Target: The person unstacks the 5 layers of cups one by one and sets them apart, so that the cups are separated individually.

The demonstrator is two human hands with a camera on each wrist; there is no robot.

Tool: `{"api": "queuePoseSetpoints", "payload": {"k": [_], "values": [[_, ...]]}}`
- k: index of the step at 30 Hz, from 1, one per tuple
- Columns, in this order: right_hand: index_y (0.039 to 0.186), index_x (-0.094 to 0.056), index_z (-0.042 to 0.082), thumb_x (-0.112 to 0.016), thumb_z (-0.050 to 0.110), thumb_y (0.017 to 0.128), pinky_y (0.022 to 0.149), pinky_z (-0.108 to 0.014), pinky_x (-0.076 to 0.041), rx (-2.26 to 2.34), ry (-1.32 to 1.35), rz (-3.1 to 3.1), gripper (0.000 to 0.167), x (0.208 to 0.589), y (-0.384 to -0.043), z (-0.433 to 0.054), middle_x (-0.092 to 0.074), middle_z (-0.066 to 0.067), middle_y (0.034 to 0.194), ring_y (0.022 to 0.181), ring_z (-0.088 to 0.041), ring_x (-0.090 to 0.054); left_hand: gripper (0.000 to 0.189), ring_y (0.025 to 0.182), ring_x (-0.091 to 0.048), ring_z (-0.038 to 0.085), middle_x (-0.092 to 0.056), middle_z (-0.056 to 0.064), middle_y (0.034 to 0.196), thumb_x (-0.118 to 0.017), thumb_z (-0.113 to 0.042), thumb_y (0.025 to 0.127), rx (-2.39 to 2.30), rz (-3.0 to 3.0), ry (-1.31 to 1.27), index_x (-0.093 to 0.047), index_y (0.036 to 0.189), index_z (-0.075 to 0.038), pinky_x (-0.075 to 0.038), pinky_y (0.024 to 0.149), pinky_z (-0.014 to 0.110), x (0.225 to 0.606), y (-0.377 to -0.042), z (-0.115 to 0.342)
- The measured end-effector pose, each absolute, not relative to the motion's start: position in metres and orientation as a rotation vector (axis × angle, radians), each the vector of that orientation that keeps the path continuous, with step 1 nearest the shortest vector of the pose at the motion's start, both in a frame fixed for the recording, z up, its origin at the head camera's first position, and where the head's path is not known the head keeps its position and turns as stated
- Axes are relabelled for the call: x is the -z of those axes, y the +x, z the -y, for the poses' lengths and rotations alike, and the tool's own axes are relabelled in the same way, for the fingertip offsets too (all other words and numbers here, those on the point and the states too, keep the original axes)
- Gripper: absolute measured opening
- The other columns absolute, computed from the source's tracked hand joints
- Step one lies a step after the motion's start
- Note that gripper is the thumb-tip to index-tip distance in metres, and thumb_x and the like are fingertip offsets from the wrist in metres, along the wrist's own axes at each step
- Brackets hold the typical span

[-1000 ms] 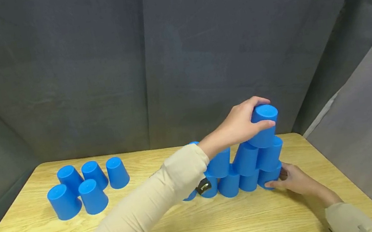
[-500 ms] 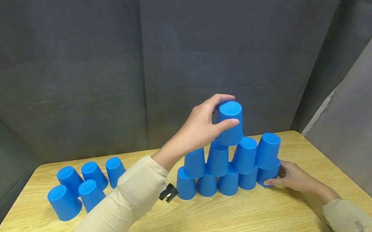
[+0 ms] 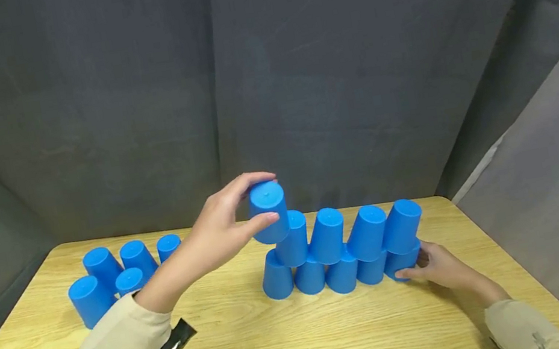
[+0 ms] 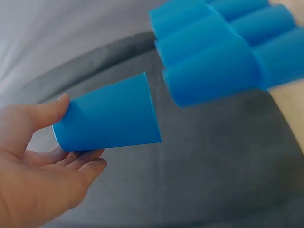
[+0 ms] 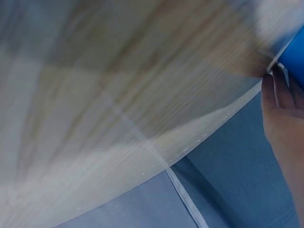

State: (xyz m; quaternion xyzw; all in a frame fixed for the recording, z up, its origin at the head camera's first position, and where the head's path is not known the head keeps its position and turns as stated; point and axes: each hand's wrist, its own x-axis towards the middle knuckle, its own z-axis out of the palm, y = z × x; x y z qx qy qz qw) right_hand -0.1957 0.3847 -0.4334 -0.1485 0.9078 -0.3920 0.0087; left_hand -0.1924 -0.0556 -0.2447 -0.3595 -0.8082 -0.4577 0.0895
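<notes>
Between the thumb and fingers of my left hand (image 3: 218, 224) is an upside-down blue plastic cup (image 3: 270, 228). It hangs in the air at the left end of a two-row wall of blue cups (image 3: 328, 237). In the left wrist view the held cup (image 4: 109, 116) is apart from the stacked cups (image 4: 213, 66). My right hand (image 3: 445, 267) grips the bottom row's rightmost cup (image 3: 400, 264) from its right side, thumb in front. Only part of that cup (image 5: 295, 59) shows in the right wrist view.
A group of several upside-down blue cups (image 3: 92, 300) stands at the table's left, partly hidden behind my left forearm. The wooden table (image 3: 307, 347) ends at a dark grey curtain (image 3: 264, 79). A black clip (image 3: 176, 337) hangs by the left sleeve.
My left hand has carried the cup left and down, from on top of the upper row's right end to beside its left end. My right hand has kept its place.
</notes>
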Motion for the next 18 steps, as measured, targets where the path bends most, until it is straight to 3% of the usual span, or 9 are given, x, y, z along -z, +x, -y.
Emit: {"api": "queuePoseSetpoints", "payload": {"k": [9,18], "values": [[0.143,-0.036,-0.008,-0.077,0.021,0.087,0.092,-0.060,-0.048,1.250,-0.443,-2.825,0.075,0.434,-0.193,-0.389,-0.051,-0.033,0.134,0.118,-0.052,-0.053,0.053,0.127,-0.051,0.038,-0.055,0.018,0.135,-0.071,-0.011,0.091,1.347,2.545,-0.840,-0.048,0.138,-0.002,-0.040,0.104,0.052,0.288,-0.186,0.116],[0.143,-0.037,-0.008,-0.077,0.020,0.087,0.092,-0.059,-0.049,1.246,-0.420,-2.835,0.074,0.433,-0.193,-0.395,-0.051,-0.033,0.133,0.118,-0.051,-0.054,0.056,0.123,-0.052,0.045,-0.054,0.025,0.134,-0.070,-0.013,0.092,1.189,2.643,-0.685,-0.045,0.139,0.002,-0.045,0.097,0.058,0.332,-0.191,0.151]]}}
